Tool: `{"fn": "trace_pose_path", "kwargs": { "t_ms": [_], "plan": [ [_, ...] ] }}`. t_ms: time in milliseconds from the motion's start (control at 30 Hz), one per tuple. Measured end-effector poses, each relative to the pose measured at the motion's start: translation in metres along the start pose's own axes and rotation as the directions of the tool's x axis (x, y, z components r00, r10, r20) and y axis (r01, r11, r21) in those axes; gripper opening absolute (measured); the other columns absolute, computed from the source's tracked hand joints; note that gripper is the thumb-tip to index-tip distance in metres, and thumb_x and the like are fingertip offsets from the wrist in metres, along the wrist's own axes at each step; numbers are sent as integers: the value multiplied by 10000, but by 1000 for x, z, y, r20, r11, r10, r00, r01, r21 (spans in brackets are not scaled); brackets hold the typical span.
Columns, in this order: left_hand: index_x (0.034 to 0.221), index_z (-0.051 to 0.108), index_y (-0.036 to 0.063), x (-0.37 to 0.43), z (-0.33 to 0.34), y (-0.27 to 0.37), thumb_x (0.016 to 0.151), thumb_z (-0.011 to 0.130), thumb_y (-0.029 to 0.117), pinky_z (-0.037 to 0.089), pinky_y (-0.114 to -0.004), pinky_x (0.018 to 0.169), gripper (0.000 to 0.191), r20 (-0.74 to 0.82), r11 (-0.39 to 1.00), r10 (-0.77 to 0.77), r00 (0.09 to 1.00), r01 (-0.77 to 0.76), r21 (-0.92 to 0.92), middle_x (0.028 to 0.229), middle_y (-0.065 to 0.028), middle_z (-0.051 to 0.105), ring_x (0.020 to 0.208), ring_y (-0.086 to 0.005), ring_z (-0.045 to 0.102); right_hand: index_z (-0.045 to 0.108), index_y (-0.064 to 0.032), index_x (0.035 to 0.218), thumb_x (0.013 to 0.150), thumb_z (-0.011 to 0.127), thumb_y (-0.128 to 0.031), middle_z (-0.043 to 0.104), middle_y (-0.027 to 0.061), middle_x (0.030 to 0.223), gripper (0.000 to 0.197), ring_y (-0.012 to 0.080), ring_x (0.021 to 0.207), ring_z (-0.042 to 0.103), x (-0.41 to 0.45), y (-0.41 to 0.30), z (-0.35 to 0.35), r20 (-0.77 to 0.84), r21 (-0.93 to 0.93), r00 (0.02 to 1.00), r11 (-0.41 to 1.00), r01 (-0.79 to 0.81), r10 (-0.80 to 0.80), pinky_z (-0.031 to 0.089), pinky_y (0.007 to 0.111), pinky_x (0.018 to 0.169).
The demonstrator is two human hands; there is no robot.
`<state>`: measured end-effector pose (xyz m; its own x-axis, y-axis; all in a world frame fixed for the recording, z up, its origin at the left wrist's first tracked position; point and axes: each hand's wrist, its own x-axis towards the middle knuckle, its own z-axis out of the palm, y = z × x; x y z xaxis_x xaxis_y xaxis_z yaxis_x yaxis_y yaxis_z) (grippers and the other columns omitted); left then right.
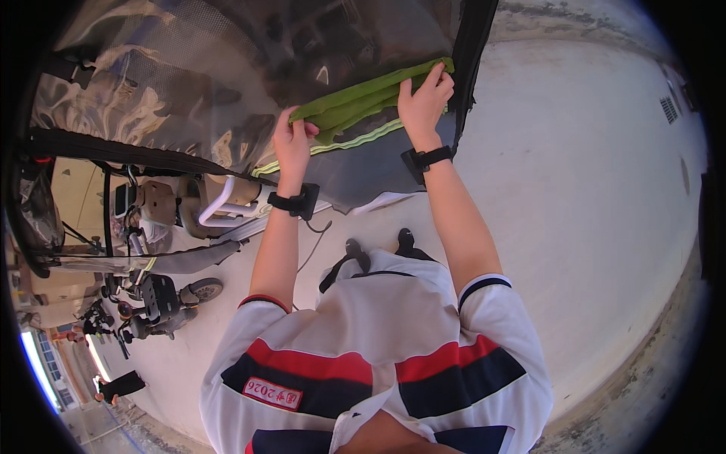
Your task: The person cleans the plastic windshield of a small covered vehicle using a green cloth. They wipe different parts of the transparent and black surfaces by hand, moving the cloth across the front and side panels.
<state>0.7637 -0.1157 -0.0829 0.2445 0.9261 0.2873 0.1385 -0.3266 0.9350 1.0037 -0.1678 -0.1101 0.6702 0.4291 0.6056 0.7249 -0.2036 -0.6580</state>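
A folded green cloth (363,99) is stretched between my two hands, over a clear plastic sheet (227,74) of a black-edged cover. My left hand (294,136) pinches the cloth's left end. At its right end, my right hand (426,102) grips the cloth near the cover's black border. Just below the cloth, a yellow-green reflective strip (363,138) crosses the cover above a grey fabric panel (374,170). Both wrists wear black straps with a small box. Whether the cloth touches the sheet cannot be told.
Under the cover at left stands a beige electric vehicle with a white metal rail (218,210). Behind it is a dark scooter (161,301). A person in black (122,386) is farther off at lower left. Pale concrete floor (578,198) lies at right, with a drain grate (668,110).
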Motion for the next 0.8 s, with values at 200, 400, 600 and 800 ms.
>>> {"fn": "trace_pose_path", "kwargs": {
  "t_ms": [200,400,600,800],
  "plan": [
    [1181,546,-11,-5,-22,21,1029,432,73,551,-267,678,208,-98,991,-1,995,-12,-132,814,-104,681,732,-158,683,394,109,1372,846,689,-231,406,248,1217,692,390,1078,409,24,-53,4,-109,151,980,972,179,-163,386,459,939],
    [1182,546,-19,4,-59,35,1014,449,36,563,-310,834,201,-282,963,147,948,-202,-180,1079,-135,639,951,-202,663,519,-25,1334,823,715,-272,472,166,1189,600,361,1069,449,22,-130,20,-125,193,893,872,450,-433,410,451,894],
    [1187,568,5,8,-88,33,996,486,19,454,-257,898,208,-350,947,257,901,-307,-95,1162,-95,572,1004,-155,593,532,-37,1317,804,674,-180,496,157,1180,551,338,1058,485,-3,-152,30,45,171,805,798,578,-592,427,449,877],
    [1166,586,2,18,-89,31,954,480,-48,427,-223,873,242,-229,926,352,908,-374,-59,1084,-64,523,996,-144,564,440,63,1357,808,667,-135,457,206,1207,626,377,1077,466,7,-141,25,-11,-6,901,901,433,-434,425,449,933]
  ]
}}
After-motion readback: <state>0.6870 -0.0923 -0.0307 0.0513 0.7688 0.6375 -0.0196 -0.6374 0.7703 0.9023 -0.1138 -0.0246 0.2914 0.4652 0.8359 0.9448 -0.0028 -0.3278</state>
